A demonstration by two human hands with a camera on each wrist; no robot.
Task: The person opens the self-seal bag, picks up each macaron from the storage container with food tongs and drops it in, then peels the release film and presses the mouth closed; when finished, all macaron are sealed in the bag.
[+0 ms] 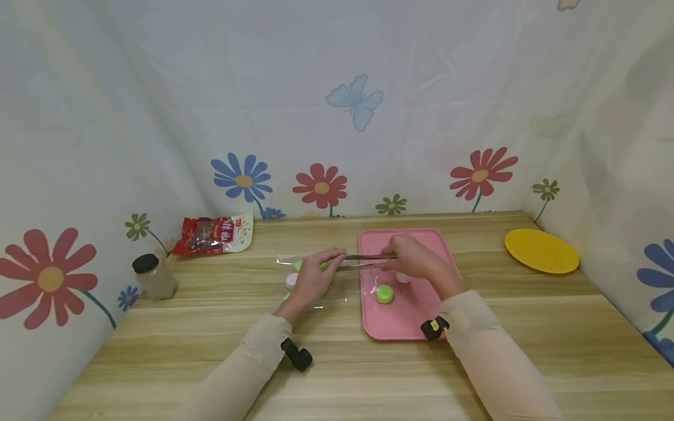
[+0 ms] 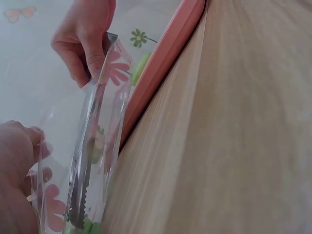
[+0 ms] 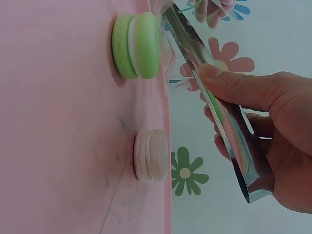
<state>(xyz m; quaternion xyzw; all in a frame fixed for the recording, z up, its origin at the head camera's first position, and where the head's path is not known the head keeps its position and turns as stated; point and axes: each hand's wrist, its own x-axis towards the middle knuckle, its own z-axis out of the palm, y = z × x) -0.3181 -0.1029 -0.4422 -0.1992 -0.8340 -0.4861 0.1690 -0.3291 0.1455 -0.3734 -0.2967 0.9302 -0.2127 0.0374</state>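
My right hand (image 1: 421, 263) grips steel food tongs (image 3: 229, 122) above the pink tray (image 1: 392, 325), thumb on one arm. The tongs point left, and their serrated tips reach inside a clear plastic bag (image 2: 112, 109), near a green macaron (image 2: 87, 227) at its bottom. My left hand (image 1: 314, 279) holds the bag's edge, its fingers bent at the film in the left wrist view. A pale macaron (image 1: 291, 280) and green ones show through the bag, partly covered by the hand. On the tray sit a green macaron (image 3: 136, 46) and a whitish-pink macaron (image 3: 151, 155).
At the back left lies a red and white food packet (image 1: 213, 234). A jar with a black lid (image 1: 155, 276) stands by the left wall. The yellow plate (image 1: 541, 250) is at the right. Flower-printed cloth (image 1: 295, 117) encloses the wooden table (image 1: 337, 380).
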